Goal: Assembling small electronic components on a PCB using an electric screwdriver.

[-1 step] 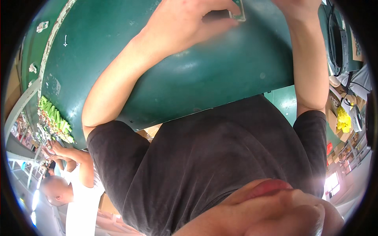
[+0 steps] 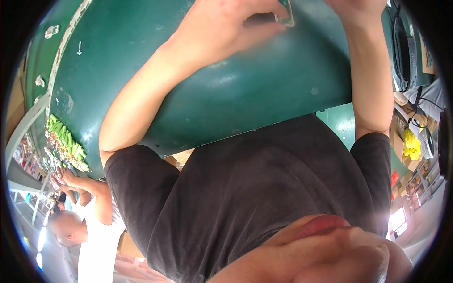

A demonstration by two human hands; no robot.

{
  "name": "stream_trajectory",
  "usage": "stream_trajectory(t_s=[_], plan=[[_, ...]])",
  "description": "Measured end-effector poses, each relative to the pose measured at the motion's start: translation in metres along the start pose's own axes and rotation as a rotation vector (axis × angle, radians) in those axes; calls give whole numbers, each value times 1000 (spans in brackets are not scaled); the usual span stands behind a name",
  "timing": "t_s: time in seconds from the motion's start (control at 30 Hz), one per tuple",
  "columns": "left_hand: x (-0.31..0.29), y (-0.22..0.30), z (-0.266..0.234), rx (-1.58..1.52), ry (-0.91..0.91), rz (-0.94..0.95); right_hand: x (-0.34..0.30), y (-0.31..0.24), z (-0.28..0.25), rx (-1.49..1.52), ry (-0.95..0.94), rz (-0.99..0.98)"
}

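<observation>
My left hand [image 2: 226, 26] is over the green tabletop [image 2: 245, 94] at the top of the view. Its thumb and a finger close on a small flat rectangular piece [image 2: 290, 18] with a pale, clear-looking edge. The upper picture edge cuts this piece off, so its kind does not show. Further right, my right hand [image 2: 361, 10] is raised at the upper edge with its fingers out of the picture. Whether it holds anything is hidden.
A row of light-green pieces [image 2: 68, 141] lies by the table's left rim, near a co-worker's hands [image 2: 68, 178]. One small pale part [image 2: 79, 48] rests on the tabletop. Black cables [image 2: 401, 52] and a yellow bag [image 2: 411, 144] are at the right.
</observation>
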State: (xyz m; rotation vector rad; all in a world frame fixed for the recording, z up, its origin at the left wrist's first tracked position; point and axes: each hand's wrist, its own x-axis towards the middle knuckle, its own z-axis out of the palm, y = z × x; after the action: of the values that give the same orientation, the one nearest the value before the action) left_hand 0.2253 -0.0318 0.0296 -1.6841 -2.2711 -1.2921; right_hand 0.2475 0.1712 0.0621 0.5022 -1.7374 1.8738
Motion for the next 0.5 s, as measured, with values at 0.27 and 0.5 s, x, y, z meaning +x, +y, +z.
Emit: stream_trajectory(t_s=[0.27, 0.5], plan=[[12, 22, -12, 112, -73, -70, 1, -11, 17, 64, 8, -8], [47, -12, -84, 353, 31, -247, -4, -11, 25, 114, 39, 26]])
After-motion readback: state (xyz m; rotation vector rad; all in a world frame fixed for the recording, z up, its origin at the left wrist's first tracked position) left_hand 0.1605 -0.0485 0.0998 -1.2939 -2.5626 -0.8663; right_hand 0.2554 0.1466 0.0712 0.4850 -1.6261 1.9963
